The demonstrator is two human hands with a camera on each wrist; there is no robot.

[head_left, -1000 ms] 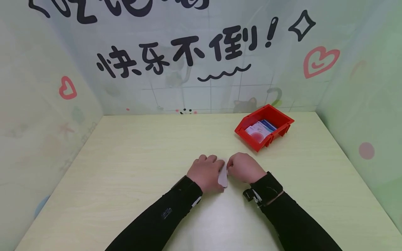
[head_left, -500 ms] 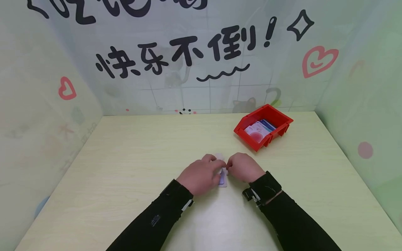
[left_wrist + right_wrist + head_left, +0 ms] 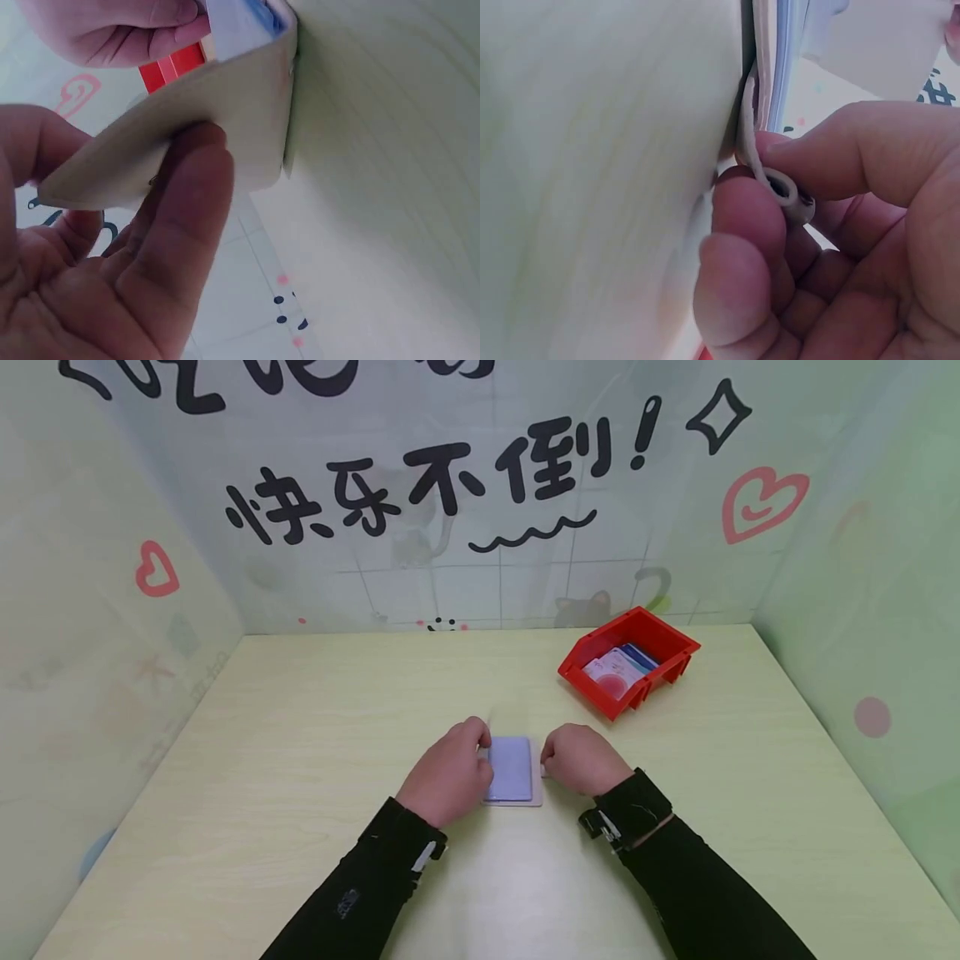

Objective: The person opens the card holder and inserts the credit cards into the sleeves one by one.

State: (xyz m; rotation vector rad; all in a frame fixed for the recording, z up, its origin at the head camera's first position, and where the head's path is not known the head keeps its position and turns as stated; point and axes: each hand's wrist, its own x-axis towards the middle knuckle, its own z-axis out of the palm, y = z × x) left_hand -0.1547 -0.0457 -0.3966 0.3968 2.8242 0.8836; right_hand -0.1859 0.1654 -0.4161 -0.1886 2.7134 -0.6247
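On the table lies a small pale card holder (image 3: 536,797) with a purple inner part (image 3: 508,768) facing up. At its left, my left hand (image 3: 448,774) pinches the raised cover (image 3: 247,112) between thumb and fingers; in the left wrist view that cover stands away from the inner part. At the opposite side, my right hand (image 3: 585,760) pinches a short curled strap (image 3: 751,142) on the holder's edge. In the head view the right fingers mostly hide this strap.
Behind the right hand, a red bin (image 3: 587,697) holds several cards (image 3: 609,672), pink and blue. The pale wooden table (image 3: 337,718) is bounded by printed walls at the back (image 3: 300,585) and both sides.
My left hand has moved left with the cover, opening the holder and uncovering its purple inside. The right hand keeps its pinch and has hardly moved.
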